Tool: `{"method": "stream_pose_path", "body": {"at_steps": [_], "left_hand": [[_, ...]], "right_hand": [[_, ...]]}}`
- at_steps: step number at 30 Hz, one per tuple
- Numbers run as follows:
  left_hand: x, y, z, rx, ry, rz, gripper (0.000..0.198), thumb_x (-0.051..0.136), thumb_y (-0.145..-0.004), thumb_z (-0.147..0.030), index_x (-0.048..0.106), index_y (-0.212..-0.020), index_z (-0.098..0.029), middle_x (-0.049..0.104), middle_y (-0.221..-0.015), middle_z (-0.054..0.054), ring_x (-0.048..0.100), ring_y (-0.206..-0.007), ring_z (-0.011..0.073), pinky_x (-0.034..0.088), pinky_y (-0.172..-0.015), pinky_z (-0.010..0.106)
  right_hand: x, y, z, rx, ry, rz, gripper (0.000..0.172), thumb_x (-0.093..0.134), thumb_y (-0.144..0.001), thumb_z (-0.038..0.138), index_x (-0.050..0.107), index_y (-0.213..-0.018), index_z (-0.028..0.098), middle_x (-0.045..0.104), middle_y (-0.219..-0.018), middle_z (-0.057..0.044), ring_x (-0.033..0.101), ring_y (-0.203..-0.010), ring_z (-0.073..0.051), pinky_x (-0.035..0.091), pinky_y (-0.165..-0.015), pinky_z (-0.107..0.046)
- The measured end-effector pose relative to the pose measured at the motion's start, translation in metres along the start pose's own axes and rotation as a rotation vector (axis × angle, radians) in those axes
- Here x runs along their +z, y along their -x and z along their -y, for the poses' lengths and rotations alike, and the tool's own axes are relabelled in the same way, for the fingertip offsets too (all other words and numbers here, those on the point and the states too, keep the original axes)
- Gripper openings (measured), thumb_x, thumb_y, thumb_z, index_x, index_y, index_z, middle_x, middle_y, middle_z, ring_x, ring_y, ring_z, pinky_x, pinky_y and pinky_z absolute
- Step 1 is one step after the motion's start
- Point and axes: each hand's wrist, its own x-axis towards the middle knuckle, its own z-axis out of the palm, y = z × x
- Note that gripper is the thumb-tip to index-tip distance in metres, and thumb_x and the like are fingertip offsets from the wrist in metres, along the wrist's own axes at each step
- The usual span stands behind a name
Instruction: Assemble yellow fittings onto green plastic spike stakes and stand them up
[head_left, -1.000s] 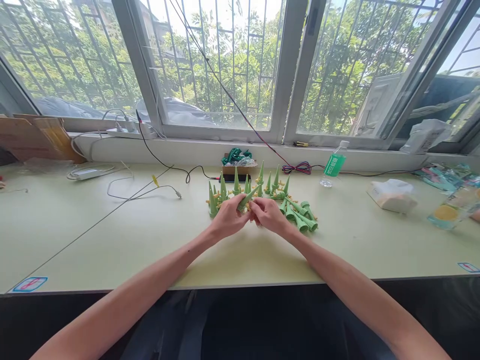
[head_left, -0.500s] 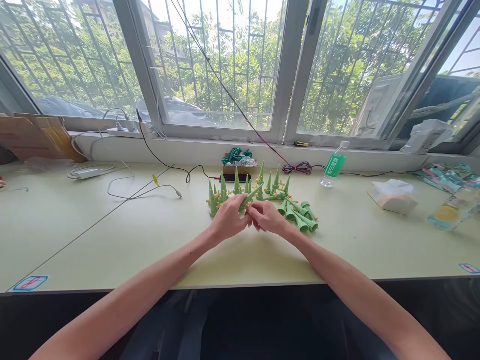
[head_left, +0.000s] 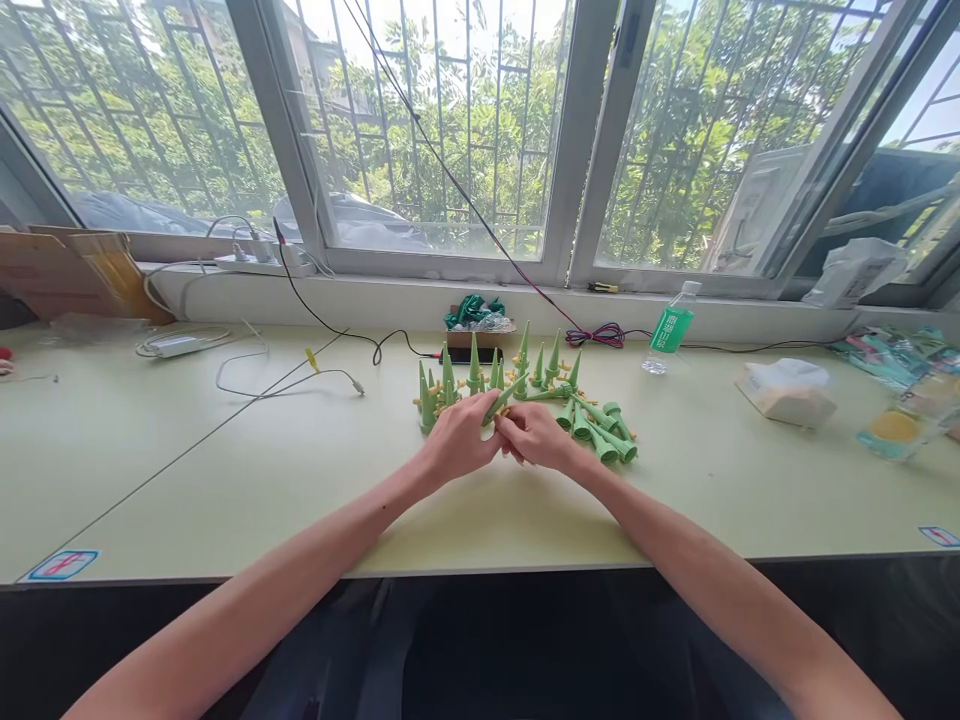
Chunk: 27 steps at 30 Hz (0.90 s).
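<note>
My left hand point(head_left: 461, 437) is closed around a green plastic cone point(head_left: 504, 397), whose pointed tip slants up to the right. My right hand point(head_left: 543, 436) meets it at the cone's lower end, with thumb and fingers pinched at a small yellow peg point(head_left: 503, 411). The fingers hide most of the cone's base. Just beyond the hands, several similar green cones point(head_left: 474, 366) stand upright with yellow pegs at their sides. To the right of my right hand lies a pile of green cones point(head_left: 604, 436), some with hollow round ends facing me.
Behind the cones are a dark phone point(head_left: 471, 356) and a small box with green wrapping point(head_left: 475, 318). A water bottle point(head_left: 669, 330) and tissue pack point(head_left: 786, 392) stand to the right. Cables point(head_left: 300, 378) cross the table's left side. At the far left edge, part of another person's hand point(head_left: 5, 367) shows.
Both hands stay together in nearly the same place. The held cone has tilted slightly lower and my fingers have shifted a little at its base.
</note>
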Motion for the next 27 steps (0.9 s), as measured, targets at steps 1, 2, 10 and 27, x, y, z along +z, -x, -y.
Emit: {"method": "stream_pose_path", "body": {"at_steps": [1, 2, 10, 27], "left_hand": [[0.0003, 0.0001, 0.0001, 0.0, -0.008, 0.005, 0.041, 0.054, -0.079, -0.025, 0.055, -0.12, -0.02, 0.067, -0.107, 0.008, 0.065, -0.096, 0.024, 0.051, -0.08, 0.033], [0.0007, 0.0001, 0.0003, 0.0, -0.015, 0.01, 0.041, 0.055, -0.079, -0.025, 0.055, -0.12, -0.02, 0.067, -0.107, 0.008, 0.065, -0.097, 0.0243, 0.051, -0.08, 0.033], [0.0024, 0.0001, 0.0015, -0.008, -0.047, 0.02, 0.035, 0.056, -0.077, -0.025, 0.056, -0.112, -0.021, 0.067, -0.101, 0.008, 0.065, -0.095, 0.0265, 0.049, -0.074, 0.033], [-0.0003, -0.0011, -0.0021, 0.011, 0.098, 0.042, 0.029, 0.048, -0.086, -0.025, 0.048, -0.114, -0.016, 0.059, -0.092, 0.006, 0.056, -0.074, 0.0179, 0.044, -0.066, 0.03]], "right_hand": [[0.0003, -0.0001, -0.0013, -0.012, 0.018, -0.007, 0.042, 0.042, -0.092, 0.024, 0.053, -0.052, 0.015, 0.053, -0.041, 0.003, 0.047, -0.034, -0.006, 0.041, -0.045, -0.018], [0.0007, -0.0002, -0.0028, -0.023, 0.034, -0.014, 0.041, 0.042, -0.091, 0.023, 0.054, -0.052, 0.015, 0.054, -0.042, 0.002, 0.048, -0.035, -0.006, 0.041, -0.047, -0.018], [0.0042, -0.0017, -0.0111, -0.052, 0.089, -0.043, 0.04, 0.043, -0.091, 0.024, 0.054, -0.053, 0.016, 0.055, -0.044, 0.002, 0.05, -0.038, -0.008, 0.042, -0.049, -0.019], [0.006, -0.0019, -0.0091, 0.057, -0.269, 0.015, 0.041, 0.04, -0.092, 0.036, 0.05, -0.057, 0.016, 0.057, -0.049, 0.0, 0.045, -0.032, -0.008, 0.033, -0.031, -0.019]]}}
